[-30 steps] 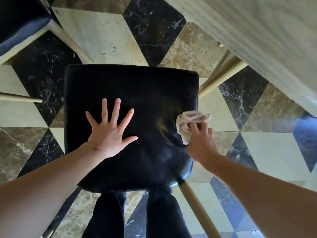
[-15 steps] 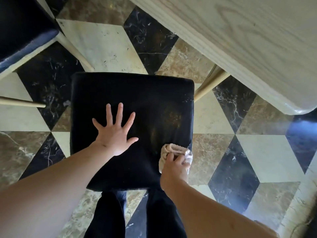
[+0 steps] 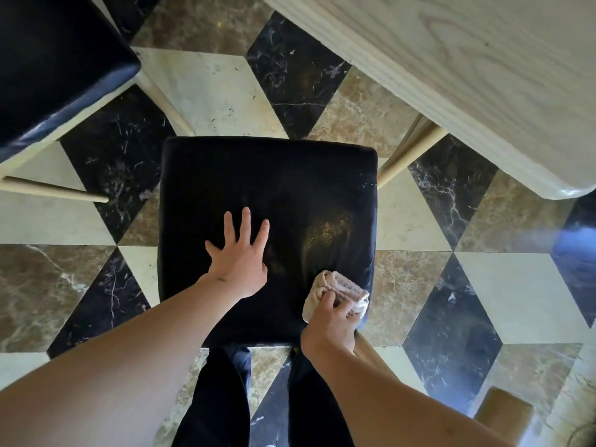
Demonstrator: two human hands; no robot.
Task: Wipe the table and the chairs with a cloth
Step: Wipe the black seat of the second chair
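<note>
Barely shifted, right hand (image 3: 330, 321) presses cloth (image 3: 335, 287) on seat (image 3: 267, 175).

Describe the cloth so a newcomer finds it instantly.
Start at the black padded chair seat in mid-frame. At its near right corner, the right hand grips the cloth. It is a bunched, pale beige, waffle-textured wad, the only light fabric on the dark seat.

No readable text, labels, brands, numbers or signs anywhere in view.
</note>
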